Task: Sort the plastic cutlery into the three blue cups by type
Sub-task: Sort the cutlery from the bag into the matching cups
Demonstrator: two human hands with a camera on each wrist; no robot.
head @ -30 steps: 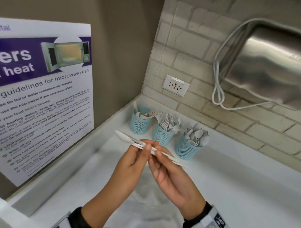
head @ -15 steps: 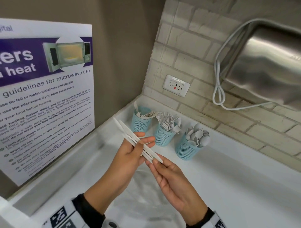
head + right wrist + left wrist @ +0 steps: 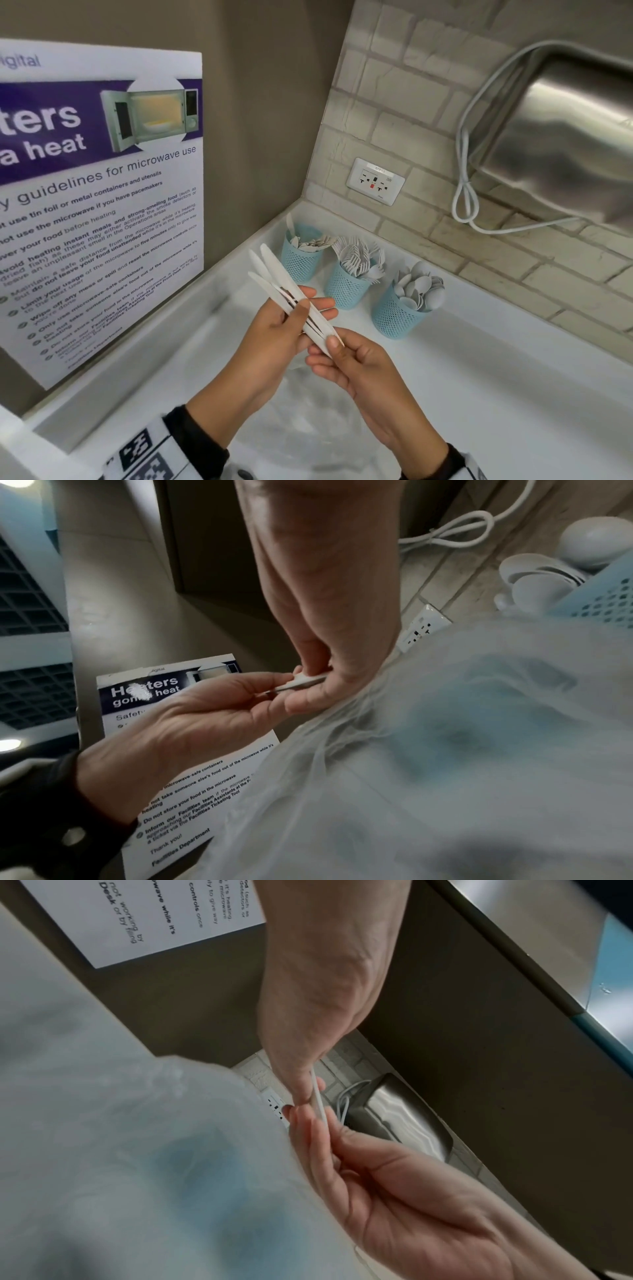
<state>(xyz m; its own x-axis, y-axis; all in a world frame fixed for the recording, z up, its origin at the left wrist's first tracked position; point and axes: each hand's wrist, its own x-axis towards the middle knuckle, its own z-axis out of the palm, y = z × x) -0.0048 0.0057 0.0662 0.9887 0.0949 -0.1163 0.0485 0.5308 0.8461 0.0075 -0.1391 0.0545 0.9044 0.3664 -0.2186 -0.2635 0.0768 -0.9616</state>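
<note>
A bunch of white plastic knives point(image 3: 274, 275) points up and to the left above the white counter, three blade tips fanned apart. My left hand point(image 3: 306, 306) grips the bunch at its middle, thumb across the top. My right hand point(image 3: 330, 347) pinches the handle ends point(image 3: 303, 680) between thumb and fingers. Three blue mesh cups stand in a row beyond the hands: the left cup point(image 3: 300, 262) holds knives, the middle cup point(image 3: 346, 289) forks, the right cup point(image 3: 395, 317) spoons. The knife blades reach to just left of the knife cup.
A crumpled clear plastic bag point(image 3: 308, 414) lies on the counter under my hands. A microwave poster point(image 3: 99, 205) leans on the left wall. Behind the cups are a wall socket point(image 3: 375, 181) and a steel appliance point(image 3: 565, 137) with a looped white cable point(image 3: 462, 202).
The bunch of knives swung from nearly level to a steeper tilt, tips toward the knife cup. My right hand slid back to the handle ends, and my left hand shifted its hold at the middle.
</note>
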